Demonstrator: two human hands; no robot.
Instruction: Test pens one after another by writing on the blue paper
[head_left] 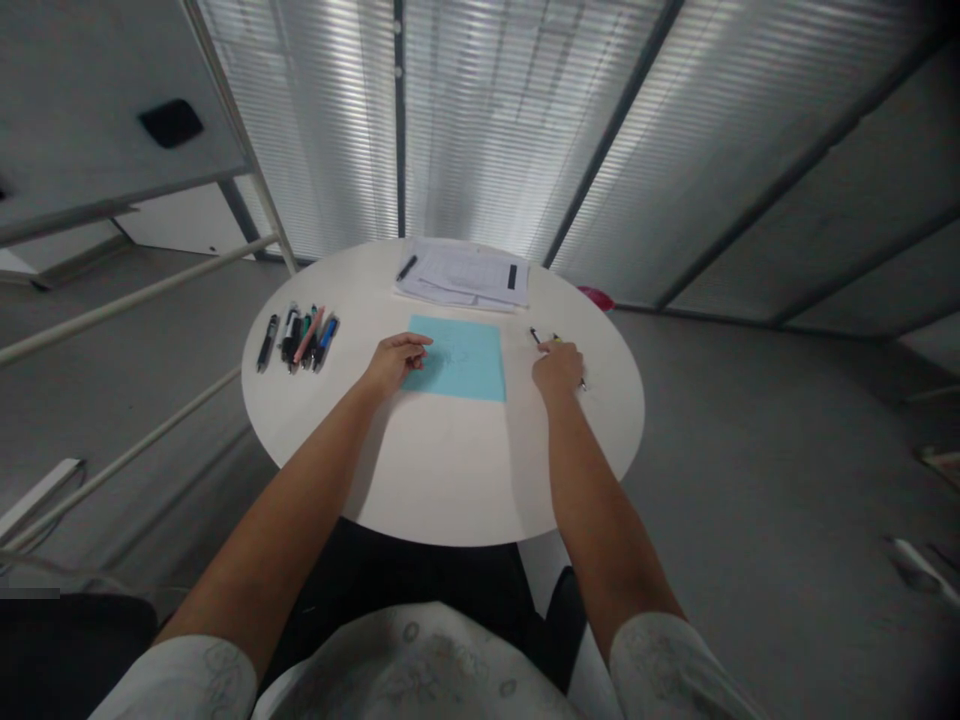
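A light-blue sheet of paper (469,372) with faint dark line marks lies on a round white table (450,470). At its left edge rests my left hand (397,362), fingers loosely curled and a little apart, with nothing visible in them. My right hand (559,368) is low over the table to the right of the sheet, its fingers bent down around a dark pen (535,336). One end of that pen shows beyond the fingers; a thin tip also shows by the hand's right side. A small yellowish bit peeks out above the knuckles, too small to name.
Several pens and markers (306,338) lie grouped at the table's left. A stack of white papers (465,275), with a black pen (407,267) on it, sits at the far edge. Behind are blinds (480,130); a white metal frame (142,280) stands left.
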